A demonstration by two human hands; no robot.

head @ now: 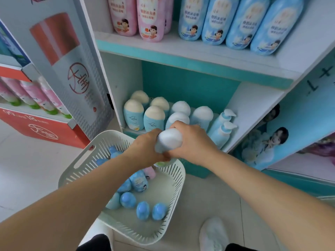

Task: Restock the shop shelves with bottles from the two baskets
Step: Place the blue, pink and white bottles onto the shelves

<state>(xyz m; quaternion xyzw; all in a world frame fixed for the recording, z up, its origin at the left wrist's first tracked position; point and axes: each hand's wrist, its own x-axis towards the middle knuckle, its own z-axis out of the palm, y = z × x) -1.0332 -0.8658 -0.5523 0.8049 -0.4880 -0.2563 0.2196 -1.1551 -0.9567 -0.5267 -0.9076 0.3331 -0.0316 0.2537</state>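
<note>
While both hands grip one white-capped bottle (169, 139) above the basket's far rim, the teal-and-white shelf unit (181, 51) fills the upper view. Tall pink bottles (148, 19) and tall blue bottles (241, 22) line its upper shelf. Small capped bottles (154, 116) and two pump bottles (223, 127) stand on the lower shelf. A white slatted basket (76, 171) sits on the floor at the lower shelf's front edge, with blue-capped bottles (143, 210) lying inside. The left hand (146, 147) curls round the held bottle's lower body. The right hand (194, 142) wraps it from the right.
</note>
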